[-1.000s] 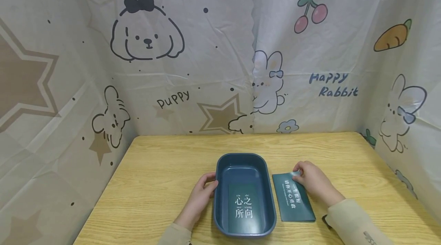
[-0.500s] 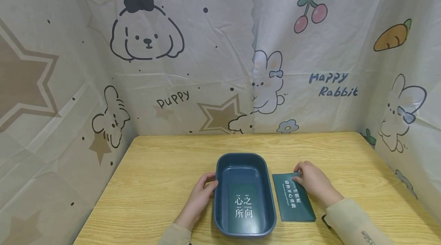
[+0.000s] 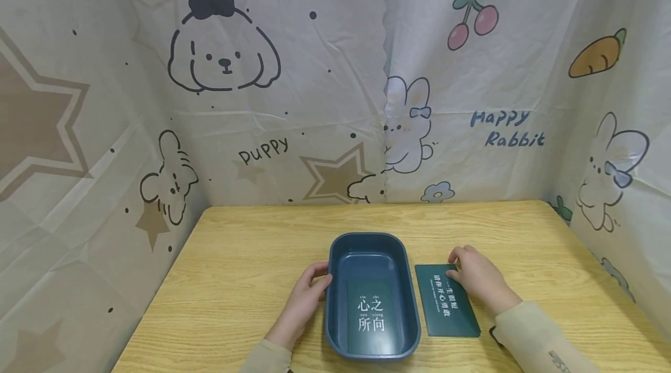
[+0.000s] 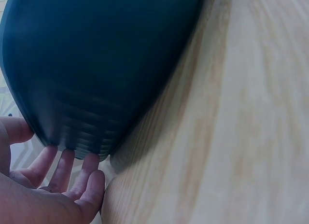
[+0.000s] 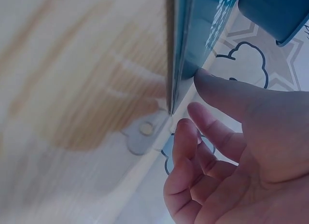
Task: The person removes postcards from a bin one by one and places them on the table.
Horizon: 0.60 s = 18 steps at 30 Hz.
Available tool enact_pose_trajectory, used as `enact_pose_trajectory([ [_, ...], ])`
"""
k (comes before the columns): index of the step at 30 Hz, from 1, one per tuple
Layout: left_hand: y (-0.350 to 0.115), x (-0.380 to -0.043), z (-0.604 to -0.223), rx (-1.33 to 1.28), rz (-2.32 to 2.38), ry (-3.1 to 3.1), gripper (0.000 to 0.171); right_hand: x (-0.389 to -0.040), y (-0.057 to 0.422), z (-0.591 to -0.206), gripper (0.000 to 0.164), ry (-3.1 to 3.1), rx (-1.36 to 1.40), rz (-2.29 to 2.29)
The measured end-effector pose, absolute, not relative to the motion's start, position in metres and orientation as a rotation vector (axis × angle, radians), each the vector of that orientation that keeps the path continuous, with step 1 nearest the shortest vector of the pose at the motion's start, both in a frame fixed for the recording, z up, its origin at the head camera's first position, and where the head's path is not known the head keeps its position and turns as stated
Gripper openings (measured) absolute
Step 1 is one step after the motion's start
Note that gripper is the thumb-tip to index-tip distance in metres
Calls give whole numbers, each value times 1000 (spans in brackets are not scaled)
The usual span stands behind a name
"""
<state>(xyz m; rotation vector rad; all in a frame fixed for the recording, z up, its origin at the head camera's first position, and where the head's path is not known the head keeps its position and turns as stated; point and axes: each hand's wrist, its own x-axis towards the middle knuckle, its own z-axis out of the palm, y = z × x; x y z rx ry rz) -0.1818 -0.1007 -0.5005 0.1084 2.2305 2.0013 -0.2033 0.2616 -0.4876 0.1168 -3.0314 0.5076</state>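
Observation:
A dark blue rectangular tub (image 3: 367,245) sits on the table, a green notebook (image 3: 372,341) with white characters lying inside at its near end. My left hand (image 3: 301,303) is at the tub's left side; in the left wrist view its extended fingers (image 4: 63,168) touch the outer wall and the thumb is by the rim. To the right of the tub lies another thin dark green notebook (image 3: 437,309) with white lettering. At its far right corner is my right hand (image 3: 479,280), the thumb (image 5: 212,86) pressed on the cover and curled fingertips by the edge.
The yellow wood-grain table (image 3: 251,245) ends at a printed cloth curtain (image 3: 335,70) at the back, which also hangs along both sides. A dark band (image 3: 497,338) shows at my right wrist.
The far edge of the right notebook lies flatter, and the glare there has faded. My right hand has shifted very slightly with it; the left hand and tub stay put.

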Motion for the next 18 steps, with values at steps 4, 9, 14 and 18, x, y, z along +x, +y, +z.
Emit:
enact_pose_trajectory([
  [4,-101,-182,-501,105,2000,2234,42,-203,260,-486,21,-3025,117,498],
  [9,-100,-182,-501,105,1993,2239,43,-200,254,-481,17,-2985,126,499],
  [14,-100,-182,-500,107,1994,2242,43,-197,243,-469,17,-2926,178,487],
  [18,-101,-182,-501,103,1989,2247,43,-195,231,-458,17,-2849,258,465],
])
